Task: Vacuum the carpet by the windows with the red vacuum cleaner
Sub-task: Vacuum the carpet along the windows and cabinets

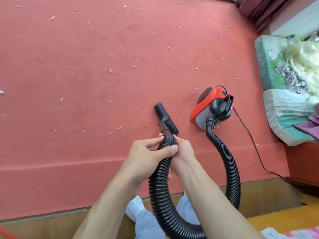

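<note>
A small red vacuum cleaner (213, 107) stands on the red carpet (86, 75) right of centre. Its black ribbed hose (229, 169) loops down toward me and comes back up to a black floor nozzle (165, 120), which lies on the carpet. My left hand (146, 156) grips the hose just behind the nozzle, thumb across the top. My right hand (183, 152) holds the same stretch of hose from the right side. Several white scraps (110, 70) are scattered over the carpet.
A thin black power cord (253, 145) runs from the vacuum toward the lower right. Cushions and bundled cloth (290, 94) lie along the right edge, with dark curtains (259, 9) at the top right. Bare wooden floor (51, 225) borders the carpet's near edge.
</note>
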A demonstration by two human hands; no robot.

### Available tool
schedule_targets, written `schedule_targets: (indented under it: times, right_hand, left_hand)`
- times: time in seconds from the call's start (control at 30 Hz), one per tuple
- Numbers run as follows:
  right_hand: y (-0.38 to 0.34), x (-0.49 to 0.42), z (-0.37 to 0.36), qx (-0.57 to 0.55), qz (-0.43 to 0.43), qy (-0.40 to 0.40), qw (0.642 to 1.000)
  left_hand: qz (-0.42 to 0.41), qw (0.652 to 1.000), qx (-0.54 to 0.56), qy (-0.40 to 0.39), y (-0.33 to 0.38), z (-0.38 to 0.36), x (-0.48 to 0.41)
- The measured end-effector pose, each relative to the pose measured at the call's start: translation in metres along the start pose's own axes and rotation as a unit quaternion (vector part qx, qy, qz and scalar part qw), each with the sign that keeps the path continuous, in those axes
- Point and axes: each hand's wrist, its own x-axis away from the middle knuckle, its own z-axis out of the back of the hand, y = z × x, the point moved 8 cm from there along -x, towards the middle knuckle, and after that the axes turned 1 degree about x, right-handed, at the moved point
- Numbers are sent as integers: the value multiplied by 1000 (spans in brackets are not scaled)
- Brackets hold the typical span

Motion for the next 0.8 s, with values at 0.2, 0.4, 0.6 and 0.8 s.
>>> schedule_targets:
  times: [0.2, 0.4, 0.6, 0.8]
  right_hand:
    - [14, -10, -39, -80, 3, 22, 997]
    - [-7, -40, -51, -145, 50, 48, 987]
    - [-56, -55, -57, -204, 61, 56, 975]
    - [-86, -59, -83, -233, 55, 36, 970]
  left_hand:
    - [21, 996, -89, -14, 30, 33, -12]
    - [26, 987, -151, -49, 47, 22, -55]
    - [4, 976, -202, -79, 75, -3, -110]
    - [8, 963, -259, -68, 115, -11, -133]
